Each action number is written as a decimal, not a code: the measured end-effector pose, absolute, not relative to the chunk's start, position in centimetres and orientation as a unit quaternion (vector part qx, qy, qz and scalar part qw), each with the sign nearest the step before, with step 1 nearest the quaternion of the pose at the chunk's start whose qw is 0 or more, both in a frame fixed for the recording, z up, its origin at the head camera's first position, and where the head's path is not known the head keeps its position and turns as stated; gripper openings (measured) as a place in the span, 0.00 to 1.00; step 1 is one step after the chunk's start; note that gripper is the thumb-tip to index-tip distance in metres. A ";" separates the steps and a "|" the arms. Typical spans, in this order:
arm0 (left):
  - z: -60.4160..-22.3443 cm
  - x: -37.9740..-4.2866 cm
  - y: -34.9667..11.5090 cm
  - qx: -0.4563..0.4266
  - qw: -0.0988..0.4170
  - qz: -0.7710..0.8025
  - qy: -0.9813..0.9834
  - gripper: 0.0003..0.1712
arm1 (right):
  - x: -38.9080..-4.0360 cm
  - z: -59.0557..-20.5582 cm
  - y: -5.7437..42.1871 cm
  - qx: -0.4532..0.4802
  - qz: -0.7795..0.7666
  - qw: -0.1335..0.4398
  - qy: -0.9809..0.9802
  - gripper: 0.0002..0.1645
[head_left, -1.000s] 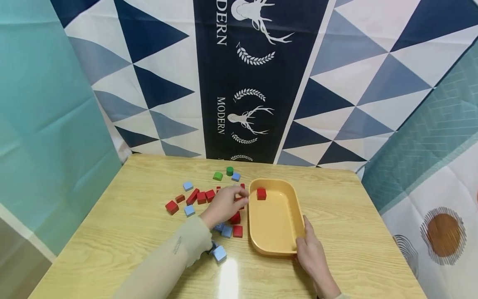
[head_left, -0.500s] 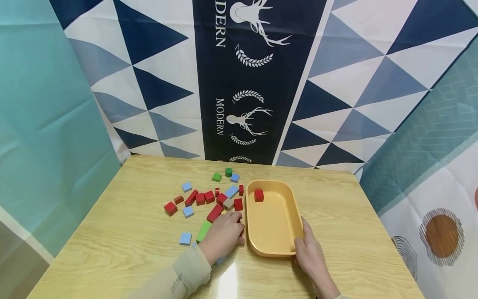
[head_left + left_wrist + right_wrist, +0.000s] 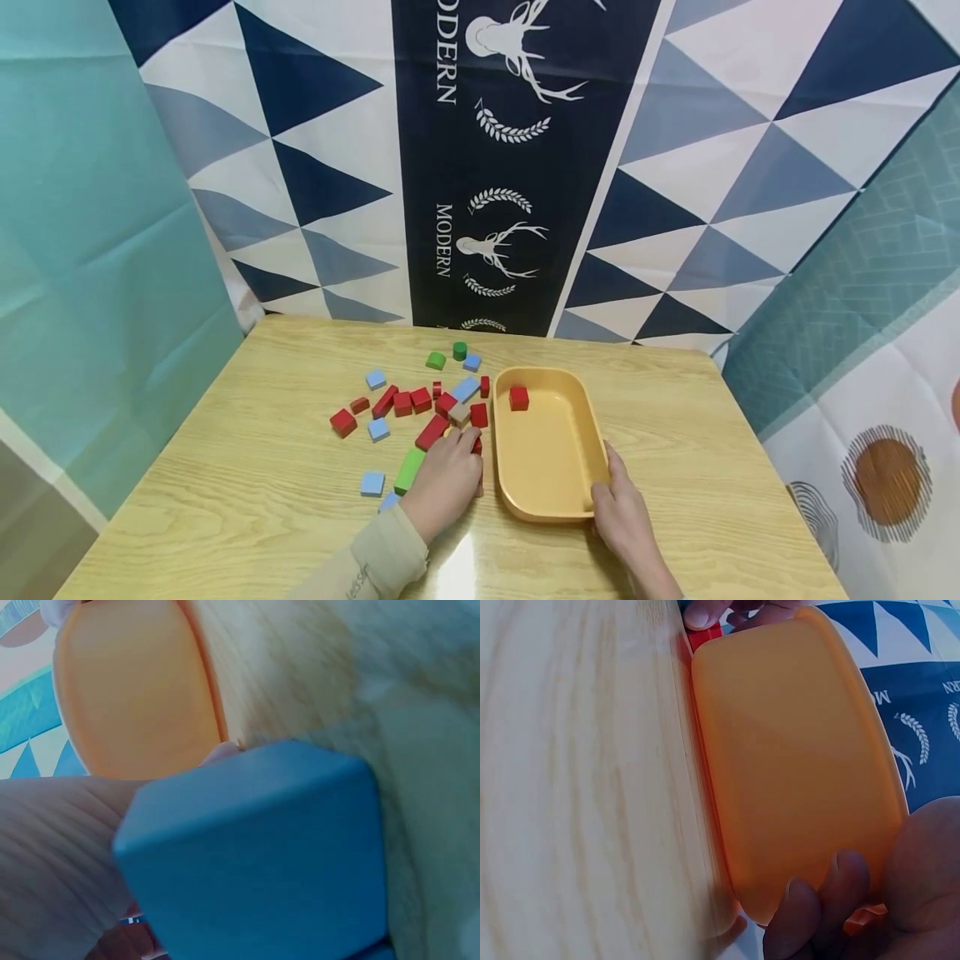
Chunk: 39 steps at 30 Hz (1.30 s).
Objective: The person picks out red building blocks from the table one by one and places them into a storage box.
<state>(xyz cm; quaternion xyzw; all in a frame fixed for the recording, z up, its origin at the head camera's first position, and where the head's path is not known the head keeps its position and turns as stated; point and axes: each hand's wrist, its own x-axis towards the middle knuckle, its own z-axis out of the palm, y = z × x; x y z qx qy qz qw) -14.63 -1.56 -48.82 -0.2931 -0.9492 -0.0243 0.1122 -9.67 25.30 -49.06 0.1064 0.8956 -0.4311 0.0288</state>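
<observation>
My right hand (image 3: pixel 621 512) grips the near right corner of a yellow-orange plastic tray (image 3: pixel 551 512), its thumb over the rim and fingers against the outer wall in the right wrist view. Inside the tray lies one red cube (image 3: pixel 519 398). My left hand (image 3: pixel 446 473) is low among toy blocks left of the tray. Its thumb and fingers pinch a red block (image 3: pixel 705 637), seen beside the tray's far end in the right wrist view and mostly hidden by the hand from above. A blue block (image 3: pixel 255 862) fills much of the left wrist view, beside the hand.
Several red blocks (image 3: pixel 402 404) and blue blocks (image 3: pixel 372 483) lie scattered left of the tray. A long green block (image 3: pixel 409 471) is right beside the left hand. Farther back are a green cylinder (image 3: pixel 460 351) and a green arched piece (image 3: pixel 436 360). Patterned cloth hangs behind the wooden table (image 3: pixel 712 467).
My left hand has come down and toward me from the tray's upper left side to the nearer blocks, uncovering others behind. My right hand keeps its grip on the tray.
</observation>
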 end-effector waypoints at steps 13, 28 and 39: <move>-47.1 -13.3 -2.7 -0.257 0.065 -0.075 -0.961 0.24 | -9.6 -48.9 25.3 0.108 -0.439 0.030 0.891 0.43; -45.3 -12.6 -4.5 -0.230 0.144 -0.141 -0.952 0.29 | -9.5 -49.0 25.3 0.108 -0.447 0.031 0.887 0.43; -45.1 -11.9 -4.2 -0.249 0.189 -0.178 -0.933 0.25 | -9.4 -49.0 25.3 0.107 -0.449 0.023 0.887 0.42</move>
